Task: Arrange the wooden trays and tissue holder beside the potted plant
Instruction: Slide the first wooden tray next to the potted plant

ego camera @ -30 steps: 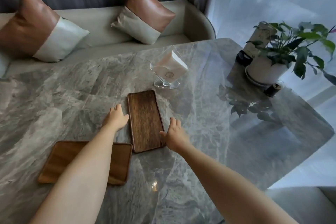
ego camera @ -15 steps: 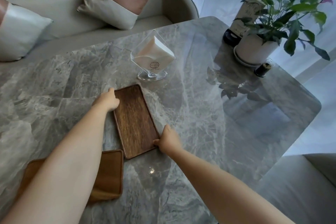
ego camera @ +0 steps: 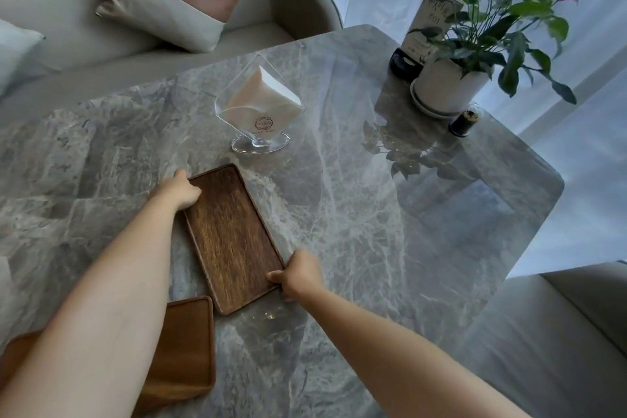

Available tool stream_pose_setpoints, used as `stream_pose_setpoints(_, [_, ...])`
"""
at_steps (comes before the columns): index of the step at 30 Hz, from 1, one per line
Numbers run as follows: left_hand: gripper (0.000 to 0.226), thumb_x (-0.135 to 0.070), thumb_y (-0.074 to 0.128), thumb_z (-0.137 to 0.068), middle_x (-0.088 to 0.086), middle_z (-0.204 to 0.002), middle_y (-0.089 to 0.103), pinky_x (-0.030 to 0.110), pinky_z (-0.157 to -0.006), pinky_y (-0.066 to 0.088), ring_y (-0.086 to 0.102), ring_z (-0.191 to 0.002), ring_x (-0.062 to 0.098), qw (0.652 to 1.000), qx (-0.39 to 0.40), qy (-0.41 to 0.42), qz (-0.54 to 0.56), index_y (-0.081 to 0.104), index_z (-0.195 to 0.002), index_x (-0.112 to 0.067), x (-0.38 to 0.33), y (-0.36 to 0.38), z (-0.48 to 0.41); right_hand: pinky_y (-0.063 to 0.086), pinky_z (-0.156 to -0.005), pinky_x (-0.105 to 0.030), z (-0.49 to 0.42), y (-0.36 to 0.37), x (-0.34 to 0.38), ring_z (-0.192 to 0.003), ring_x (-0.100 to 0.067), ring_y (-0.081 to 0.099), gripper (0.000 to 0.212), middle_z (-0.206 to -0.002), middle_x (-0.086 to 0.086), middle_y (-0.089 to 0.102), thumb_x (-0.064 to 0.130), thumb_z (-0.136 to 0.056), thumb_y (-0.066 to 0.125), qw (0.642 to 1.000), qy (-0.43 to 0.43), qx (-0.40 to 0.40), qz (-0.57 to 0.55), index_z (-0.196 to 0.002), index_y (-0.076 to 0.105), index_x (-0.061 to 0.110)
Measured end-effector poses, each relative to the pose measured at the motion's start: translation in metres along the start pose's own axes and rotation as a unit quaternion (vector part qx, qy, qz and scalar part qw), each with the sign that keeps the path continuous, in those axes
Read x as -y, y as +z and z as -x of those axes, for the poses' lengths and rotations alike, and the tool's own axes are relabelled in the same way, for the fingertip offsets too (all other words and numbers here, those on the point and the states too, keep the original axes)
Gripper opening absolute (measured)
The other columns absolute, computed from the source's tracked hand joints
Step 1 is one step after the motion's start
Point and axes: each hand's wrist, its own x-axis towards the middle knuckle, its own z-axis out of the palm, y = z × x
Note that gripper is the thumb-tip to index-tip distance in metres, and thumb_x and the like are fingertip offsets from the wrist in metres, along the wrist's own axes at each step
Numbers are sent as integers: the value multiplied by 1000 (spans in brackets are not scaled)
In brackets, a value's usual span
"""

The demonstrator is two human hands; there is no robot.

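While both hands grip it, dark tray [ego camera: 230, 237] has turned slightly | left hand [ego camera: 181, 192] fingers clamped far corner | right hand [ego camera: 298, 273] near corner

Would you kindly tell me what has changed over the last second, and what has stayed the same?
Both hands took hold of the dark rectangular wooden tray: the left hand shifted to its far-left corner, the right hand closed on its near-right corner. The tray turned slightly, far end leftward. The lighter wooden tray, clear tissue holder and white potted plant stayed put.
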Motion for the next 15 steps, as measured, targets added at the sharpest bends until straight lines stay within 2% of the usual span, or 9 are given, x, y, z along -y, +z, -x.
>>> stream_pose_setpoints(2, [56,-24,54,-86,28,-135,49,44,-100,48,52,-119,44,1000,3,-11,28,36,-136,-4,3,0,3,56,-61,-39,1,-2,-3,-47,-15,50,43,-45,1,50,18,-81,71,1000,5,4,-24,-54,37,14])
stream_pose_setpoints(5, [55,-32,54,-90,26,-133,52,43,-100,44,52,-120,43,998,-11,-21,57,37,-134,-4,6,3,15,54,-73,-46,2,-10,-12,-67,-20,52,43,-64,-1,47,18,-77,74,999,-5,-6,-46,-60,35,17])
stream_pose_setpoints(8, [53,-35,53,-91,24,-135,50,42,-103,38,48,-124,41,996,-27,-15,86,38,-131,-2,5,9,27,47,-65,-32,0,-29,-22,-79,-20,52,35,-72,4,46,18,-74,77,998,-14,-13,-64,-69,42,17])
stream_pose_setpoints(10, [55,-37,54,-91,23,-137,49,43,-104,37,47,-125,41,994,-27,-4,103,38,-130,-1,0,12,35,40,-55,-24,-3,-48,-28,-72,-16,51,34,-70,4,47,19,-72,79,997,-19,-31,-66,-70,46,15])
stream_pose_setpoints(15, [62,-40,51,-91,26,-137,49,45,-105,37,46,-126,42,993,-20,15,115,34,-132,4,-35,22,47,40,-48,-25,-9,-104,-32,-51,-12,46,35,-62,-2,51,16,-74,77,992,-26,-73,-97,-63,44,17])
